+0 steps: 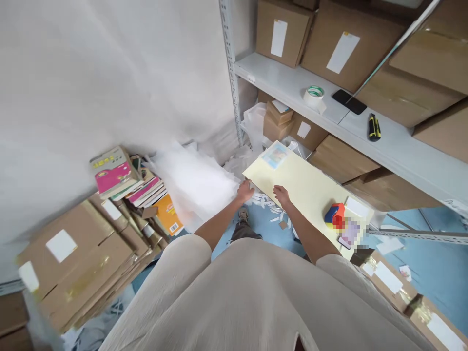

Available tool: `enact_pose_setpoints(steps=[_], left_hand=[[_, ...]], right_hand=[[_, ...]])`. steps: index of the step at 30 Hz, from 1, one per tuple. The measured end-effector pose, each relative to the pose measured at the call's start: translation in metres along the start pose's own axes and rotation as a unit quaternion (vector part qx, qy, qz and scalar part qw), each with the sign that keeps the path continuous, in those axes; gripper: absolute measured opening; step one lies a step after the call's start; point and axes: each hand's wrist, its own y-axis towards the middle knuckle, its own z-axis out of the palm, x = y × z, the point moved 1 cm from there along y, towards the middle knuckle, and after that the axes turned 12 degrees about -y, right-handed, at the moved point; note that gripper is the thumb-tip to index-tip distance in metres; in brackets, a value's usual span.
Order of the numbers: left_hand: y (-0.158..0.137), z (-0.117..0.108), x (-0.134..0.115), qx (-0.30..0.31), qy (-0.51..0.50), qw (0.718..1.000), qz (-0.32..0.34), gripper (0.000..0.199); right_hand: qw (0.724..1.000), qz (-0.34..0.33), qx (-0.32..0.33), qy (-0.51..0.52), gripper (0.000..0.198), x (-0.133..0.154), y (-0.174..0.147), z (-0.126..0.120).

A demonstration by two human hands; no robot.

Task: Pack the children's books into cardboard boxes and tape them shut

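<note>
Legible text: none. Grey-and-pink book [114, 176], far left of the left hand [244, 191]: yellow lettering [105, 161], blurred. Orange book [166, 210], nearer that hand: barcode [174, 227], too small to read.

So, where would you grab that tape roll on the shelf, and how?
I'd take the tape roll around its outer rim, probably from the shelf's open front: it lies flat, hole facing up, and a cardboard box stands behind it.

Cannot make out the pixelated phone [345, 239] or the blurred picture [276, 154] on the table [310, 187]. Cannot tell touch from gap between left hand [245, 191] and plastic sheets [206, 187]. See 1 box [424, 319] cut off at bottom right.
</note>
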Motion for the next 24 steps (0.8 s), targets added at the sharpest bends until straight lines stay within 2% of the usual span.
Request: enact_pose_setpoints(steps=[6,11,16,20,24], left_hand=[[-0.058,-0.036,0.035,-0.043,-0.012,0.998,-0.032,0.065],[-0.102,-0.072,0.079,-0.094,-0.040,0.993,-0.056,0.060],[-0.153,-0.115,0.144,-0.173,-0.078,0.978,-0.086,0.057],[-0.201,-0.156,0.207,-0.245,-0.108,0.957,-0.109,0.058],[-0.250,-0.197,0.272,-0.294,-0.124,0.942,-0.099,0.058]], right_hand=[[0.997,-0.044,0.051,-0.036,0.039,0.016,-0.031,0.037],[0.990,-0.060,0.103,-0.076,0.035,0.036,-0.052,0.091],[0.970,-0.101,0.185,-0.120,0.031,0.058,-0.091,0.174],[0.944,-0.135,0.262,-0.150,0.029,0.071,-0.135,0.253],[0.916,-0.155,0.323,-0.179,0.029,0.071,-0.185,0.330]])
